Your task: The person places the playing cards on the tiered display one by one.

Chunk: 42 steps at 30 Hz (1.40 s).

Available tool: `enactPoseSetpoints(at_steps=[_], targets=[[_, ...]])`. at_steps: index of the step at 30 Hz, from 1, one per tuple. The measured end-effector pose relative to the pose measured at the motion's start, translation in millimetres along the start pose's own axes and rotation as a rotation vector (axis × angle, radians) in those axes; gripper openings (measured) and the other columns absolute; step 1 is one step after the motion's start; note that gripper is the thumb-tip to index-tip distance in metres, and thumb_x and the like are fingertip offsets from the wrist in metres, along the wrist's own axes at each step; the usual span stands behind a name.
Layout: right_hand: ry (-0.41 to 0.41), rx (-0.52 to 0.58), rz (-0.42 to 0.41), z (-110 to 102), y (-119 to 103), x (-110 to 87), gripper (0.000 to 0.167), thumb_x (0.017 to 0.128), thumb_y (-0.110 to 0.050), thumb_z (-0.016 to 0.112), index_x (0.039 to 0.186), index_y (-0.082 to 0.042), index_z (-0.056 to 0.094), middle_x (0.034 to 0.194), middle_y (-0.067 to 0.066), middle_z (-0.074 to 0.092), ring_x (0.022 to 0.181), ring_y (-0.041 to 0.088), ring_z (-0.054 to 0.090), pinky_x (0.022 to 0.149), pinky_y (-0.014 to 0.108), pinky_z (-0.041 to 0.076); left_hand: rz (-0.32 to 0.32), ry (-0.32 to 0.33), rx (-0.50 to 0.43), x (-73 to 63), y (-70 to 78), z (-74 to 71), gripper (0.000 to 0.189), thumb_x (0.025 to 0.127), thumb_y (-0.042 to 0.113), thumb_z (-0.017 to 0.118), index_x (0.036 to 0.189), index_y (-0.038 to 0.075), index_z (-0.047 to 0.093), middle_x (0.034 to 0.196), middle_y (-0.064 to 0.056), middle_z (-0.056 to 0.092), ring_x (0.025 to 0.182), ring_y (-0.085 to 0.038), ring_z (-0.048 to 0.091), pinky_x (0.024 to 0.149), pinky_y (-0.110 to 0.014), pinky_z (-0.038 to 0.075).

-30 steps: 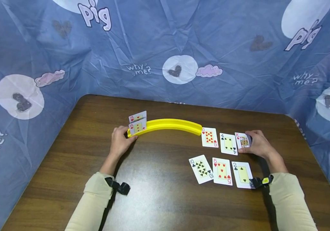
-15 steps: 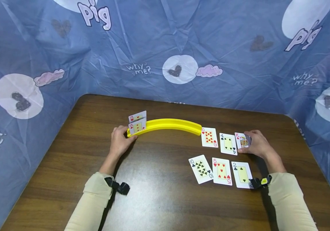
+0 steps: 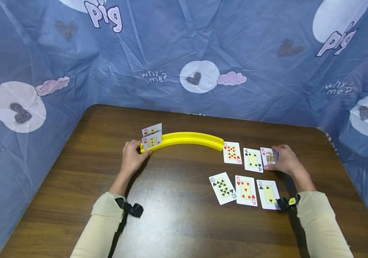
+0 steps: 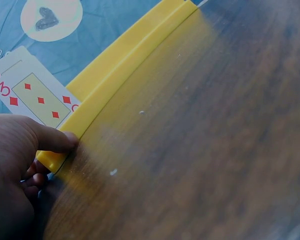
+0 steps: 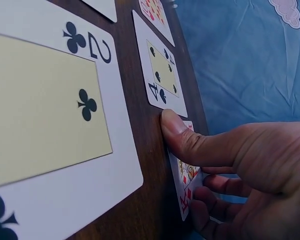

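Observation:
A curved yellow card holder (image 3: 190, 137) lies on the table. My left hand (image 3: 131, 157) grips its left end, with the thumb on the near side in the left wrist view. Two playing cards stand in the holder by that hand: a three of diamonds (image 4: 40, 97) in front and another red three (image 3: 151, 129) behind it. My right hand (image 3: 285, 160) holds a king of diamonds (image 3: 268, 156) at its right side; the thumb is at the near edge, and the hand covers part of the card. A four of spades (image 3: 253, 160) lies just left of the king.
A ten of hearts (image 3: 232, 153) lies by the holder's right end. Nearer, a ten of clubs (image 3: 222, 188), a five of hearts (image 3: 246, 190) and a two of clubs (image 3: 267, 194) lie face up. A blue printed cloth (image 3: 158, 43) hangs behind the table (image 3: 177, 200).

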State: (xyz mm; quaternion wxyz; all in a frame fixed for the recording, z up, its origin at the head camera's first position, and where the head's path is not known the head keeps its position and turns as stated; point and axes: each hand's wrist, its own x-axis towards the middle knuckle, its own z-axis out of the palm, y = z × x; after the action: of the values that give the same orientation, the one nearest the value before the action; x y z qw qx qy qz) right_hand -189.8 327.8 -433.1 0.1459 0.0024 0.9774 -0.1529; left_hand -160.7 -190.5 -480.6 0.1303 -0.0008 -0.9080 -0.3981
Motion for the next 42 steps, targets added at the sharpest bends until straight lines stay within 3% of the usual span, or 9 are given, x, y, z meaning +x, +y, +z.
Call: enactPoseSetpoints(at_steps=[12,23,33,42], targets=[[0.0,0.038,-0.031,-1.2,2.5,2.1,0.105,0.073,-0.028,0.088,0.149,0.013,0.029,0.145,0.044,0.026,0.13,0.056,0.035,0.109,0.067,0.033,0.001,-0.004,0.012,0.2,0.2,-1.8,0.034,0.076,0.011,0.081,0.101,-0.009,0.071,0.102,-0.027,0.069,0.094,-0.042,0.055,0.089,-0.05,0.038],[0.029,0.033,-0.057,-1.8,5.2,-1.6,0.105,0.071,-0.031,0.089,0.147,0.014,0.032,0.136,0.044,0.026,0.119,0.052,0.035,0.099,0.065,0.039,-0.016,-0.007,0.003,0.1,0.6,-1.4,0.034,0.076,0.011,0.081,0.102,-0.009,0.071,0.105,-0.027,0.069,0.097,-0.041,0.055,0.091,-0.05,0.038],[0.044,0.077,0.001,-2.3,7.7,-3.6,0.108,0.067,-0.038,0.091,0.144,0.004,0.029,0.144,0.044,0.019,0.117,0.061,0.043,0.095,0.071,0.04,-0.014,-0.004,-0.002,-0.6,1.6,-2.5,0.034,0.077,0.01,0.081,0.102,-0.009,0.071,0.104,-0.027,0.068,0.095,-0.041,0.055,0.09,-0.05,0.038],[0.072,0.085,-0.015,-2.3,9.9,-7.0,0.1,0.069,-0.036,0.09,0.139,0.005,0.032,0.124,0.037,0.045,0.108,0.048,0.049,0.09,0.062,0.042,0.002,0.008,0.004,0.3,0.1,-0.5,0.034,0.076,0.009,0.081,0.102,-0.01,0.071,0.102,-0.027,0.069,0.094,-0.041,0.055,0.09,-0.05,0.038]])
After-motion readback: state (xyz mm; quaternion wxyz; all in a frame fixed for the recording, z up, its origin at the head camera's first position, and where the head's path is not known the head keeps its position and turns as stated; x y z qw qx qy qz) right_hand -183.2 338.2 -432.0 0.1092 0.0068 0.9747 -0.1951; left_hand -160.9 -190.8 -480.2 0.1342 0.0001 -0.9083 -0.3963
